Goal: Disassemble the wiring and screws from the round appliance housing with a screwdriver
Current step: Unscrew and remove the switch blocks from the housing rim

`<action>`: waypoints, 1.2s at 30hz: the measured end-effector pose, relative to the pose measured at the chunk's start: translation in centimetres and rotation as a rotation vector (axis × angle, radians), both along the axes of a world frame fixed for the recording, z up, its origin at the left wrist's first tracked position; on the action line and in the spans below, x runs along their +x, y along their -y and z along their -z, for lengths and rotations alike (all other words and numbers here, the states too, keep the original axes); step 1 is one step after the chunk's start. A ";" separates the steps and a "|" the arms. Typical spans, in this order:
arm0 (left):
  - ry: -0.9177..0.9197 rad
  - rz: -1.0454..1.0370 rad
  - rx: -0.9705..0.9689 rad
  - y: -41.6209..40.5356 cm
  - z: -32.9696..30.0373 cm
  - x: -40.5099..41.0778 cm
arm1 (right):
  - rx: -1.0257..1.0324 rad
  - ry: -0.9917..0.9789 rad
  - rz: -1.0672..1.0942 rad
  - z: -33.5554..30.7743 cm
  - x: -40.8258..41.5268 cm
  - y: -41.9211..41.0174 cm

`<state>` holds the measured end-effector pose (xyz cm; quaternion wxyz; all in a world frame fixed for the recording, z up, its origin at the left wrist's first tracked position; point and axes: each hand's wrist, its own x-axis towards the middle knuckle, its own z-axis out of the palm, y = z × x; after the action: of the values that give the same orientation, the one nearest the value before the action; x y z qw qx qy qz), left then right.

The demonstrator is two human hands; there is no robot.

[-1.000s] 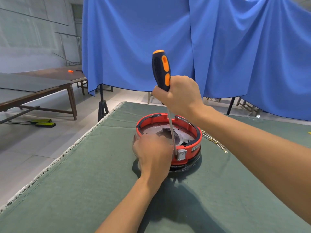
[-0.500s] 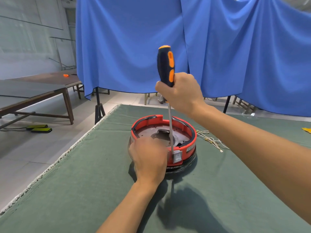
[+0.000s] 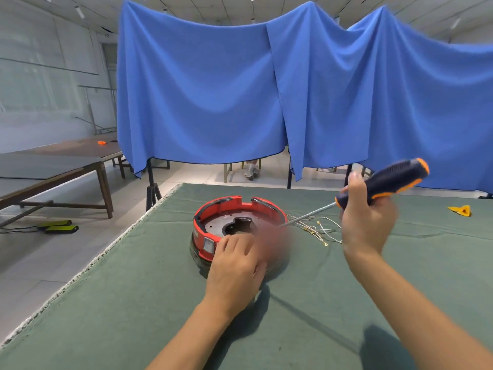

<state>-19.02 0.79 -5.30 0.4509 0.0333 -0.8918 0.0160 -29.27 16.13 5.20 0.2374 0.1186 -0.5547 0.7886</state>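
The round red appliance housing [image 3: 226, 212] sits on the green table cloth, its metal inner plate facing up. My left hand [image 3: 237, 265] rests on its near rim, fingers spread over the edge; motion blur hides the fingertips. My right hand [image 3: 366, 222] grips a black-and-orange screwdriver [image 3: 386, 182], held up to the right of the housing. Its shaft slants down-left, with the tip near the housing's right rim. A bundle of loose white wires [image 3: 317, 231] lies on the cloth just right of the housing.
A small yellow scrap [image 3: 460, 210] lies at the far right of the green table [image 3: 133, 303]. The table's left edge drops to the floor. Blue curtains [image 3: 240, 89] hang behind, with a person's foot below them. Brown tables [image 3: 53, 166] stand at the left.
My right hand lifted the screwdriver out of the housing and swung it right, from upright to slanted. The housing has turned, its white switch now at the left. The camera view rose.
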 end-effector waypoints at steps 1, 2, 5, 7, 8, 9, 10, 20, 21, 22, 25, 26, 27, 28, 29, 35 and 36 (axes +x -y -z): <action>0.012 -0.018 -0.013 -0.1 0.0 0.0 | -0.042 0.067 -0.004 1.0 0.0 -0.2; 0.020 -0.036 -0.020 -0.2 0.0 -0.1 | -0.077 0.121 -0.007 2.1 0.1 -0.4; 0.052 -0.071 -0.018 -0.6 -0.1 -0.3 | -0.156 0.246 -0.008 4.7 0.1 -0.4; 0.057 -0.067 -0.023 -0.6 0.0 -0.5 | -0.192 0.339 -0.001 6.2 0.0 -0.3; 0.045 -0.050 -0.028 -0.5 0.0 -0.5 | -0.209 0.390 0.003 6.9 -0.1 -0.3; 0.026 -0.025 -0.029 -0.3 0.1 -0.5 | -0.223 0.439 0.005 7.4 -0.2 -0.3; 0.001 0.000 -0.029 -0.1 0.2 -0.4 | -0.231 0.481 0.002 7.9 -0.3 -0.4; -0.104 0.173 -0.052 0.1 0.4 -0.6 | -0.236 0.564 -0.011 8.7 -1.0 -1.9; -0.129 0.204 -0.003 -0.2 0.3 -0.6 | -0.243 0.567 -0.016 8.6 -0.9 -2.1; -0.151 0.230 0.061 -0.6 0.2 -0.5 | -0.251 0.562 -0.020 8.4 -0.9 -2.3; -0.223 0.248 0.402 -1.8 -0.6 0.0 | -0.312 0.527 -0.014 7.4 -1.0 -3.0; -0.243 0.235 0.579 -2.3 -0.9 0.0 | -0.340 0.525 -0.026 7.1 -1.1 -3.3; -0.258 0.224 0.814 -2.7 -1.3 -0.1 | -0.365 0.524 -0.059 6.8 -1.2 -3.5; -0.262 0.250 1.088 -3.1 -1.7 -0.3 | -0.381 0.527 -0.103 6.7 -1.2 -3.6; -0.255 0.307 1.341 -3.5 -2.2 -0.5 | -0.383 0.541 -0.147 6.7 -1.2 -3.6; -0.174 0.542 1.645 -6.0 -3.9 -1.8 | -0.323 0.734 -0.463 7.0 -0.5 -1.9; -0.163 0.541 1.626 -6.3 -3.9 -2.2 | -0.280 0.762 -0.533 6.9 -0.4 -1.7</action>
<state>-21.20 7.08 -1.37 0.3379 0.1333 -0.5684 -0.7382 -29.62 17.85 -1.73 -0.1789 -0.0738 -0.4410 0.8764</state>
